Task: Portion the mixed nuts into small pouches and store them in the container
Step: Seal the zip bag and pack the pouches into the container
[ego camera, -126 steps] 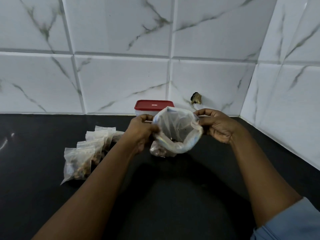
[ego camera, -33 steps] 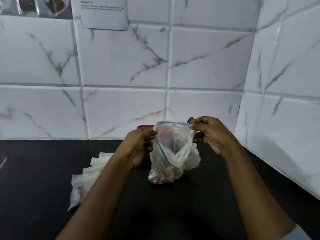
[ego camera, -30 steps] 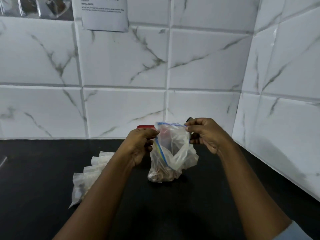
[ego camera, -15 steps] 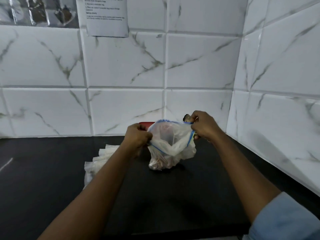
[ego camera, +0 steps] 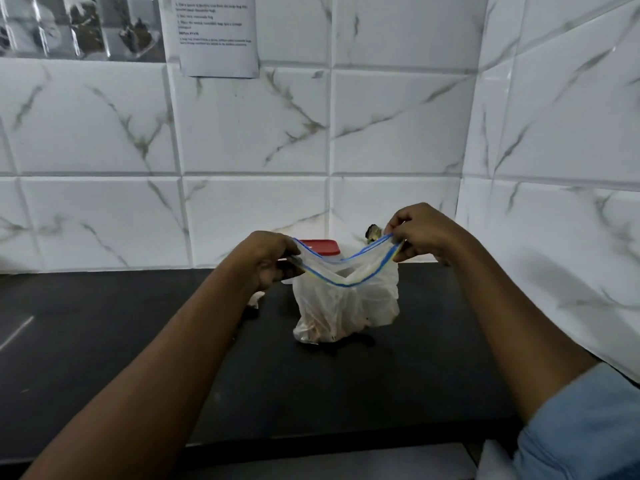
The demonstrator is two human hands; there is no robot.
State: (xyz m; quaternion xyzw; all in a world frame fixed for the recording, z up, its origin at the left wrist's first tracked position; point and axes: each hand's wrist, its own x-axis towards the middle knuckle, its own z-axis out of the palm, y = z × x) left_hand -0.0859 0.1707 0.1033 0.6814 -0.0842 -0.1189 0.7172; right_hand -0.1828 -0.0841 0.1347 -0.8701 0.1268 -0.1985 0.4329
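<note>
Mixed nuts (ego camera: 322, 327) sit as a brownish heap in the bottom of the large clear plastic zip bag with the blue seal strip (ego camera: 346, 303). That bag stands on the black countertop (ego camera: 346, 393), middle of the view, just in front of the white plastic container with the red lid (ego camera: 320, 247). And look at the change: half a second ago the mouth gaped round and open. Now the two hands have drawn apart and the strip is pulled into a shallow V, front and back lips nearly meeting. See the left hand (ego camera: 266, 261), thumb and curled fingers pinched on the left end of the strip; the right hand (ego camera: 419, 233) pinches the right end the same way, held a touch higher. So this reads as closing up the big bag, which suggests the portioning is finished. The seal is not pressed home yet: a gap shows in the dip of the V. As for the small filled pouches, plain on the counter left of the bag a second ago, the left forearm now hides them; a pale scrap (ego camera: 255, 301) under the wrist may be one corner, hard to say. The lid is on the container, so storing is yet to come: zip the strip, bag aside, lid off, pouches in
</note>
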